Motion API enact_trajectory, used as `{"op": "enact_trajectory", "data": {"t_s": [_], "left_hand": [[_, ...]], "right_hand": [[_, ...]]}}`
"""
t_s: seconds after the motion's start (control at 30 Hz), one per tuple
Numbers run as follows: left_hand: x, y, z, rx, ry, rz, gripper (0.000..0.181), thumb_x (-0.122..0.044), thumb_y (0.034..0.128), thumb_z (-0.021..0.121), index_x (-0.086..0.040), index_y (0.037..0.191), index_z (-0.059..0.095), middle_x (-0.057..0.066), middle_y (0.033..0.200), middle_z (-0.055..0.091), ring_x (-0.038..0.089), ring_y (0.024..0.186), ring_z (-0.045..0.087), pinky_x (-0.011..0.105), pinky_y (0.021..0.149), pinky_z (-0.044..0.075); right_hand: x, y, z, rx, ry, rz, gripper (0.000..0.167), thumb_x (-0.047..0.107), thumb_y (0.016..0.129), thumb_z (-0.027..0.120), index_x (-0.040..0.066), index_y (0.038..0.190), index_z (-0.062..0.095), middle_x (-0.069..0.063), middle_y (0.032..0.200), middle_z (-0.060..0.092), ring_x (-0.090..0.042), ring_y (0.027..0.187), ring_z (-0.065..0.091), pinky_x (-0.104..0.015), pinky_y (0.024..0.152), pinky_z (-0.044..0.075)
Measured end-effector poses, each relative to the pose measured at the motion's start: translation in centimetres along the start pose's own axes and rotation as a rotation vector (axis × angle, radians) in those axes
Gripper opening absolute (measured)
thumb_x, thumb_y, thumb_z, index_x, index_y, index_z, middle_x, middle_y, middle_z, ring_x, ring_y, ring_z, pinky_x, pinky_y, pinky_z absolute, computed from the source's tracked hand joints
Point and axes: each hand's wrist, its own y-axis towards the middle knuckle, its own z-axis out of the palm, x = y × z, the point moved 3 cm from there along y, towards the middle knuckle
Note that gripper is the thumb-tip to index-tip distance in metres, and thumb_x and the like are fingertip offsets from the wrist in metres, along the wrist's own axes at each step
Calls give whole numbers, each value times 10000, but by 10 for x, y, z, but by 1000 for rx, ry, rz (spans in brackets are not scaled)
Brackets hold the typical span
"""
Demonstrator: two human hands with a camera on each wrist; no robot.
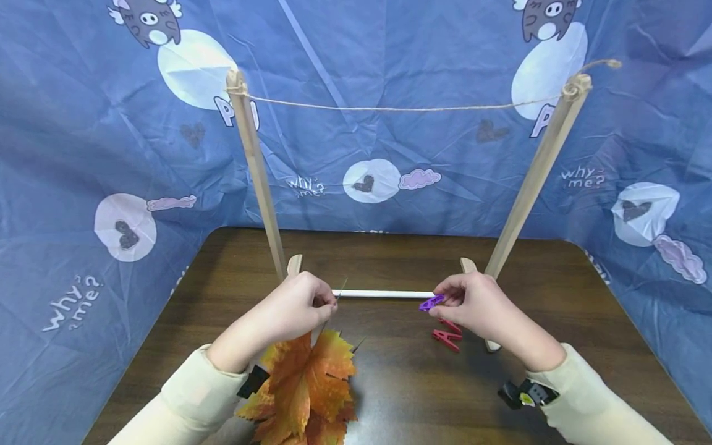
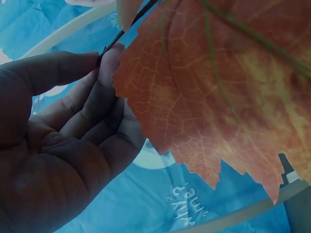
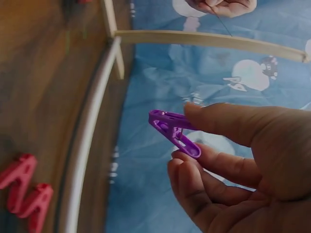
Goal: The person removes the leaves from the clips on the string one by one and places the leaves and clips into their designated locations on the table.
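My left hand (image 1: 303, 303) pinches the thin dark stem of an orange artificial maple leaf (image 2: 194, 97) between thumb and index finger; the stem's tip sticks up above the fingers. Below that hand are several orange and yellow leaves (image 1: 303, 389) that overlap, so I cannot tell where the held one ends. My right hand (image 1: 473, 303) holds a purple clothespin (image 3: 165, 126), thumb on one handle and fingers under the other. Its nose points away from the palm, with nothing in it. Red clothespins (image 1: 447, 339) lie on the table just below the right hand.
A wooden frame has a left post (image 1: 258, 173) and a right post (image 1: 539, 179), with twine (image 1: 389, 109) strung between their tops. A white rod (image 1: 384, 294) joins them low down. Beneath is a brown table (image 1: 400, 383); a blue printed cloth (image 1: 367, 68) hangs behind.
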Motion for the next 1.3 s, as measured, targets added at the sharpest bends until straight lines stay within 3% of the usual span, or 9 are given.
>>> {"op": "enact_trajectory", "data": {"t_s": [0.3, 0.57, 0.7, 0.93, 1.07, 1.3], "left_hand": [[2, -2, 17, 31, 83, 28, 170, 4, 845, 693, -112, 731, 741, -141, 643, 598, 20, 568, 483, 255, 566, 436], [3, -2, 34, 101, 36, 26, 163, 52, 845, 682, -57, 730, 721, -103, 658, 587, 13, 584, 487, 235, 563, 454], [2, -1, 43, 119, 51, 33, 206, 75, 810, 665, -80, 674, 681, -121, 610, 526, 15, 560, 440, 224, 528, 412], [3, 0, 62, 147, 65, 66, 247, 74, 759, 672, -116, 605, 643, -144, 570, 473, 23, 538, 400, 218, 496, 368], [4, 0, 71, 156, 76, 99, 248, 68, 752, 681, -111, 585, 644, -168, 559, 457, 17, 536, 394, 206, 498, 368], [5, 2, 85, 199, 87, 97, 237, 58, 765, 698, -103, 595, 660, -149, 564, 483, 10, 522, 385, 190, 495, 355]], "right_hand": [[-24, -13, 26, 98, -64, 43, 168, 33, 724, 853, 91, 776, 703, 83, 645, 575, -78, 594, 530, -261, 545, 442], [-37, -21, 37, 109, -64, 36, 178, 59, 783, 860, 12, 907, 740, 65, 714, 611, -89, 639, 545, -268, 567, 473], [-41, -23, 41, 107, -121, 36, 109, 54, 790, 834, 64, 842, 738, 86, 665, 566, -79, 590, 499, -277, 536, 436], [-47, -27, 47, 120, -208, 67, 196, 33, 651, 793, 139, 663, 628, 110, 569, 501, -69, 501, 438, -276, 468, 382], [-48, -29, 50, 126, -248, 72, 248, 73, 663, 852, 136, 655, 612, 94, 593, 503, -90, 530, 448, -296, 493, 397], [-54, -32, 56, 141, -274, 94, 304, 85, 684, 897, 127, 660, 597, 76, 619, 493, -111, 556, 445, -315, 524, 398]]}}
